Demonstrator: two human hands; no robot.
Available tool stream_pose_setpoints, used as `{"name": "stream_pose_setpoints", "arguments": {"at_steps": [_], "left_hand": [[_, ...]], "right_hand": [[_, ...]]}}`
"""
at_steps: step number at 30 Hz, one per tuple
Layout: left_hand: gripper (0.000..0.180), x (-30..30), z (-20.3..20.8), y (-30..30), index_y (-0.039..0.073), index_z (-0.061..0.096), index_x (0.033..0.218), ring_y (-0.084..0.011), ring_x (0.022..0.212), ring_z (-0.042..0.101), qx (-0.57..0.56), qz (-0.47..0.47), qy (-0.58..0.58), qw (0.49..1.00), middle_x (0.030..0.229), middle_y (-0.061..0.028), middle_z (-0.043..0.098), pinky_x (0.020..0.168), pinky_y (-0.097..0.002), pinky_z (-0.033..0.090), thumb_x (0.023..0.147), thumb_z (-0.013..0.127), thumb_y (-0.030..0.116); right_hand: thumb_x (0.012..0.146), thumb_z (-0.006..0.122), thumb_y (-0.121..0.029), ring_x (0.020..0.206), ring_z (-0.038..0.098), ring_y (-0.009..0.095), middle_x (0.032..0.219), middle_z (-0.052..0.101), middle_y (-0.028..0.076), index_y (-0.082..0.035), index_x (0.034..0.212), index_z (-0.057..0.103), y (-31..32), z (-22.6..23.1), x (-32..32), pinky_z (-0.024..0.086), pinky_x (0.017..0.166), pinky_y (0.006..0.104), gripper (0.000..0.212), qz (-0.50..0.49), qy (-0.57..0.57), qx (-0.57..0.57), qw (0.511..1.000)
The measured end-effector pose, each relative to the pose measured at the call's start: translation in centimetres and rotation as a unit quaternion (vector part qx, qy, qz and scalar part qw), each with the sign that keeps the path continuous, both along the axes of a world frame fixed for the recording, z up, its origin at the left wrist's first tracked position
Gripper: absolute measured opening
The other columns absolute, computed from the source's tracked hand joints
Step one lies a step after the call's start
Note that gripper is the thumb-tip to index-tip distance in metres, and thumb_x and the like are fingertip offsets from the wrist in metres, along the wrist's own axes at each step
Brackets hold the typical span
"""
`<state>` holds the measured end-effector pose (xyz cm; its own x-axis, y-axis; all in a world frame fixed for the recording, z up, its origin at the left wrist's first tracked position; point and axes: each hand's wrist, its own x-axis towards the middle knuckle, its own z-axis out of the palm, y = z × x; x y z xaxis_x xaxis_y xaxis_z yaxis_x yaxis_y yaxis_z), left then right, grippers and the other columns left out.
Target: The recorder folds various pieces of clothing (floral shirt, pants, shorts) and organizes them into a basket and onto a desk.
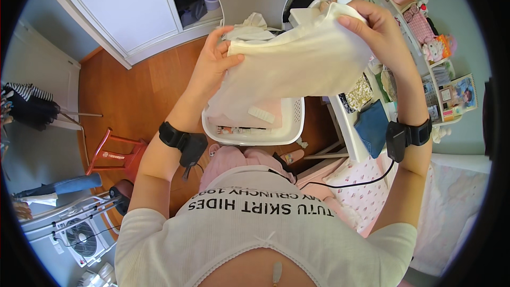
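And here the cream-white cloth [300, 58] was held up in mid-air, stretched sideways between two hands, with its lower part allowed to hang over the white plastic basket [265, 141]. On the left, its edge was pinched by the left hand [217, 56], the thumb laid across the front and the other fingers loosely spread. On the right, the upper corner was gripped by the right hand [373, 25], lifted a little higher, so that a slant was given to the top edge. Neither grip was let go, then, and the fabric was kept off everything below! By the look of it, a spreading-out step was in hand: the piece was being opened and levelled, with no fold yet made across it. Below, some pale pink fabric [234, 119] was contained in the basket, partly hidden by the hanging cloth. Off to the right, folded blue denim [371, 127] was set down on the white counter [353, 138]. What was called for next, in all likelihood, was an even pull: the left edge to be raised level with the right, the slack to be shaken out, and neither corner to be lost from the fingers.
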<state>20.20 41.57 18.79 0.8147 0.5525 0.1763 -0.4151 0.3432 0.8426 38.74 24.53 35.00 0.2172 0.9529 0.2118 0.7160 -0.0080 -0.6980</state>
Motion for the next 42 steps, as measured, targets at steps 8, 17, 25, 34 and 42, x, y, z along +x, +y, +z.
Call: {"name": "stream_pose_setpoints", "arguments": {"at_steps": [8, 17, 25, 34, 42], "left_hand": [[0.021, -1.3, 2.1, 2.9, 0.0, 0.057, 0.091, -0.0136, 0.075, 0.05, 0.45, 0.109, 0.229, 0.856, 0.088, -0.0058, 0.053, 0.07, -0.024, 0.041, 0.07, 0.059, 0.005], [0.02, -0.1, 4.9, 4.6, 0.0, 0.051, 0.098, -0.0117, 0.087, 0.049, 0.335, -0.071, 0.274, 0.899, 0.095, -0.0054, 0.049, 0.076, -0.0245, 0.044, 0.082, 0.047, 0.012], [0.02, 6.1, 0.1, 8.2, 0.003, 0.049, 0.099, -0.0087, 0.083, 0.048, 0.215, -0.108, 0.196, 0.951, 0.09, -0.003, 0.05, 0.072, -0.0204, 0.045, 0.083, 0.047, 0.014], [0.022, 6.1, 1.7, 10.2, 0.004, 0.052, 0.084, -0.009, 0.071, 0.049, 0.497, -0.115, 0.146, 0.848, 0.076, -0.0004, 0.055, 0.064, -0.0225, 0.039, 0.066, 0.041, -0.003], [0.034, -1.0, -9.6, 2.7, 0.001, 0.055, 0.082, -0.0258, 0.093, 0.051, 0.507, -0.313, 0.172, 0.784, 0.093, -0.0103, 0.058, 0.084, -0.0337, 0.038, 0.053, 0.04, -0.009]], "right_hand": [[0.077, 0.057, -0.017, 0.062, 0.047, 0.003, 0.068, 0.054, -0.001, 0.001, 0.083, 0.056, 0.1, 1.2, 0.0, 0.039, 0.056, 0.0182, 0.018, 0.062, -0.012, -0.034, 0.997], [0.085, 0.05, -0.024, 0.066, 0.046, 0.002, 0.072, 0.051, -0.003, -0.006, 0.08, 0.05, 0.8, 2.4, 0.9, 0.038, 0.058, 0.0177, 0.019, -0.003, 0.037, 0.106, 0.994], [0.079, 0.051, -0.014, 0.064, 0.047, 0.012, 0.066, 0.052, 0.004, 0.001, 0.078, 0.052, 4.6, -0.1, 3.7, 0.04, 0.059, 0.0254, 0.015, -0.121, -0.195, 0.123, 0.965], [0.078, 0.054, -0.012, 0.068, 0.049, 0.01, 0.072, 0.051, 0.002, 0.0, 0.085, 0.054, 1.6, 0.8, 0.3, 0.04, 0.061, 0.0229, 0.014, -0.051, -0.18, 0.131, 0.974], [0.073, 0.058, -0.017, 0.069, 0.055, 0.032, 0.078, 0.057, 0.014, -0.005, 0.086, 0.054, -5.1, -14.7, -6.2, 0.045, 0.059, 0.0343, 0.018, 0.11, -0.021, -0.102, 0.988]]}}
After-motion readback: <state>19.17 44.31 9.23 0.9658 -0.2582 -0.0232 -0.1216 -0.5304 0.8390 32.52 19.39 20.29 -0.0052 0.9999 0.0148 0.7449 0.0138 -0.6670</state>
